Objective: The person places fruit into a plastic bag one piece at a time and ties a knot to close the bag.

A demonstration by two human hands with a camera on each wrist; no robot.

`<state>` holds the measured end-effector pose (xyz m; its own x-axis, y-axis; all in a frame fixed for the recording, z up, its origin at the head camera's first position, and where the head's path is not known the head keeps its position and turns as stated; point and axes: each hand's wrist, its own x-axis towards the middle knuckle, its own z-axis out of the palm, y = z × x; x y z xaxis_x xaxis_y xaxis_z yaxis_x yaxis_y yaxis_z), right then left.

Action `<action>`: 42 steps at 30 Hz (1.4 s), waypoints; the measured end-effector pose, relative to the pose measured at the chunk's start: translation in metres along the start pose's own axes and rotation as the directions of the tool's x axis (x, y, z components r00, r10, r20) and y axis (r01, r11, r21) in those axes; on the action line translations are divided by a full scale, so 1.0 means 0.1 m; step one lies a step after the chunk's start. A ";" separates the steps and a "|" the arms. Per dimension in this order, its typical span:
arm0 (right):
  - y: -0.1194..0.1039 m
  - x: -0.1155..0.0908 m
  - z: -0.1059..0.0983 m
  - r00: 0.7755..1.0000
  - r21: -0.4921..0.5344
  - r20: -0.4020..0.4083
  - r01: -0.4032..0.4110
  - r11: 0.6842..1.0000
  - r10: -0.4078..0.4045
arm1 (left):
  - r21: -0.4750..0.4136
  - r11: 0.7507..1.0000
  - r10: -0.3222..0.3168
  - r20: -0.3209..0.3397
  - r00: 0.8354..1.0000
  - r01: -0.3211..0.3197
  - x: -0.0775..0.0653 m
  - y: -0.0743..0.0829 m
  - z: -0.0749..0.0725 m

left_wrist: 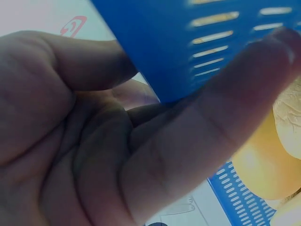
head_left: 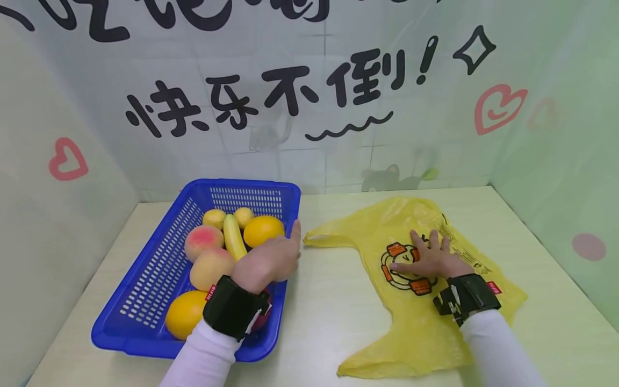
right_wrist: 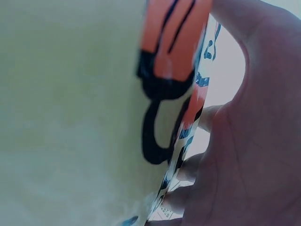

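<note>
On the left stands a blue plastic basket (head_left: 140, 269) holding fruit. My left hand (head_left: 268, 260) grips the right rim of this basket; in the left wrist view, the thumb (left_wrist: 94, 63) lies on one side of the wall and the fingers (left_wrist: 188, 146) on the other. A yellow plastic bag (head_left: 401, 333) lies spread on the table to the right, with a printed cartoon face wearing orange headphones. My right hand (head_left: 435, 260) rests on the bag with fingers spread; its palm faces the bag in the right wrist view.
In the basket are a banana (head_left: 234, 239), peaches (head_left: 205, 242), orange fruits (head_left: 263, 231), small yellow fruits (head_left: 214, 217) and a red fruit (head_left: 262, 318), partly hidden by my left wrist. Printed walls enclose the pale table (head_left: 324, 301) at back and sides.
</note>
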<state>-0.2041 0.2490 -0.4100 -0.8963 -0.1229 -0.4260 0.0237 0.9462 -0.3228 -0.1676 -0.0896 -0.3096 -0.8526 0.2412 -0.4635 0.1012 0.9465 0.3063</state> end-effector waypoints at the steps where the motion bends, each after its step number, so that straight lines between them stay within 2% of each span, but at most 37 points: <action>1: 0.00 0.01 0.00 1.000 -0.001 0.000 -0.001 1.000 0.001 | 0.002 1.000 -0.001 0.000 1.000 0.001 0.00 0.00 0.00; 8: -0.02 0.01 0.00 1.000 -0.022 -0.012 -0.006 1.000 0.006 | 0.089 0.996 0.006 -0.037 0.999 -0.003 -0.08 0.05 0.02; 10: -0.03 0.00 -0.01 1.000 -0.018 -0.012 -0.009 1.000 0.008 | 0.133 0.991 0.013 -0.089 0.996 -0.001 -0.15 0.09 0.05; 13: -0.04 -0.01 -0.01 1.000 -0.008 -0.003 -0.012 1.000 0.012 | 0.231 0.973 0.069 -0.201 0.977 -0.022 -0.35 0.22 0.14; 16: -0.05 -0.01 0.00 1.000 0.003 -0.003 -0.017 1.000 0.018 | 0.336 0.936 0.208 -0.297 0.932 -0.102 -0.59 0.37 0.28; 18: -0.06 0.00 0.02 1.000 0.003 -0.005 -0.025 1.000 0.025 | 0.376 0.911 0.298 -0.316 0.901 -0.169 -0.71 0.46 0.41; 20: -0.06 0.00 0.03 0.999 0.006 -0.002 -0.035 0.999 0.035 | 0.399 0.891 0.353 -0.313 0.882 -0.215 -0.76 0.56 0.56; 21: -0.06 0.00 0.04 0.999 0.006 -0.002 -0.037 0.999 0.037 | 0.404 0.885 0.369 -0.300 0.880 -0.233 -0.76 0.61 0.64; 24: -0.06 -0.01 0.04 0.999 0.012 0.002 -0.047 0.999 0.047 | 0.423 0.868 0.411 -0.314 0.856 -0.261 -0.66 0.76 0.89; 26: -0.07 -0.01 0.02 0.999 0.010 -0.006 -0.045 0.999 0.045 | 0.442 0.858 0.433 -0.353 0.829 -0.260 -0.53 0.85 1.03; 28: -0.07 -0.02 0.01 0.999 0.003 -0.009 -0.042 0.999 0.042 | 0.500 0.840 0.453 -0.435 0.779 -0.209 -0.39 0.92 1.16; 31: -0.07 -0.01 0.00 0.999 -0.009 -0.009 -0.040 0.999 0.040 | 0.564 0.821 0.436 -0.529 0.728 -0.081 -0.17 0.98 1.31; 33: -0.08 -0.01 0.00 0.999 -0.015 -0.010 -0.040 0.999 0.040 | 0.586 0.810 0.397 -0.551 0.734 0.002 -0.02 0.99 1.37; 35: -0.08 0.00 0.00 0.999 -0.018 -0.010 -0.043 0.999 0.043 | 0.584 0.810 0.343 -0.533 0.773 0.043 0.11 0.99 1.41; 36: -0.08 0.00 -0.01 0.999 -0.019 -0.007 -0.044 0.999 0.044 | 0.572 0.819 0.317 -0.514 0.797 0.043 0.17 0.99 1.43; 38: -0.08 0.01 -0.01 0.999 -0.024 -0.005 -0.047 0.999 0.047 | 0.539 0.842 0.277 -0.456 0.846 0.015 0.28 0.99 1.43; 42: -0.08 0.02 0.00 0.999 -0.036 -0.001 -0.050 0.998 0.050 | 0.450 0.888 0.270 -0.342 0.900 -0.095 0.40 0.99 1.41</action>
<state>-0.2066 0.2412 -0.4080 -0.8945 -0.0753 -0.4406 0.0526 0.9611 -0.2710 -0.1197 0.0435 -0.4149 -0.9155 0.3993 -0.0496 0.4017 0.9139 -0.0576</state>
